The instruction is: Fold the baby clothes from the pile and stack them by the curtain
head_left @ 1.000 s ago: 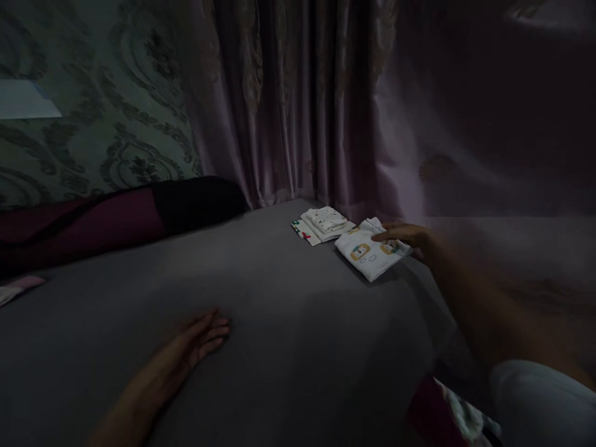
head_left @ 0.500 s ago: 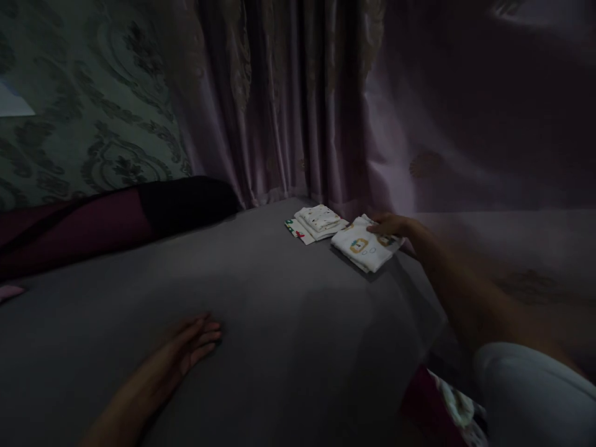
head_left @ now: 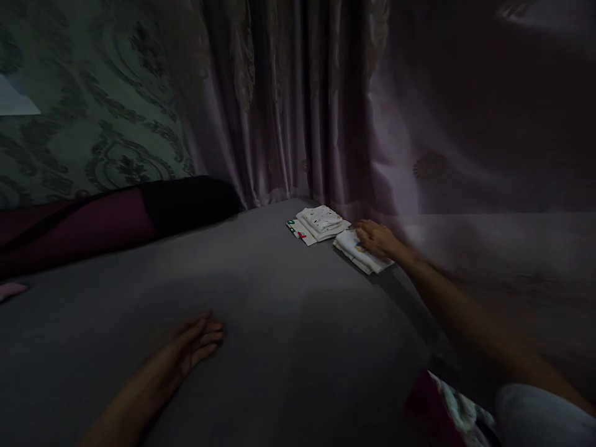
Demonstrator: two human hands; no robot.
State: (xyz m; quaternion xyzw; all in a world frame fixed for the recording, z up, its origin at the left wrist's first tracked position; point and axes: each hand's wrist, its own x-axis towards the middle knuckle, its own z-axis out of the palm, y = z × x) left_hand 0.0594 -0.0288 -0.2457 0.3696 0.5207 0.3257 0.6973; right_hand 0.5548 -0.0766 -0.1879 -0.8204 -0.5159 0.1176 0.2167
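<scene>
My right hand (head_left: 378, 239) is on top of a folded white printed cloth (head_left: 347, 243), palm down with the fingers bent together onto its upper layer. The fingertips are partly hidden, and the hand covers most of the print. Just left of it and farther back lies a small stack of folded white cloths (head_left: 321, 218), the top one speckled and the bottom one with red and green prints. My left hand (head_left: 193, 344) rests on the grey bed sheet (head_left: 261, 298), nothing in it, its fingers loosely stretched and slightly apart.
Purple curtains (head_left: 321, 124) hang behind the cloths and along the right. A long maroon and black bundle (head_left: 186, 202) lies against the patterned wall (head_left: 116, 112). Maroon and floral fabric (head_left: 447, 403) is at the lower right, and something pink (head_left: 12, 290) at the left edge.
My right hand has moved left from the cloth's far right edge onto its top, and the animal print is now mostly covered. My left hand stays where it was.
</scene>
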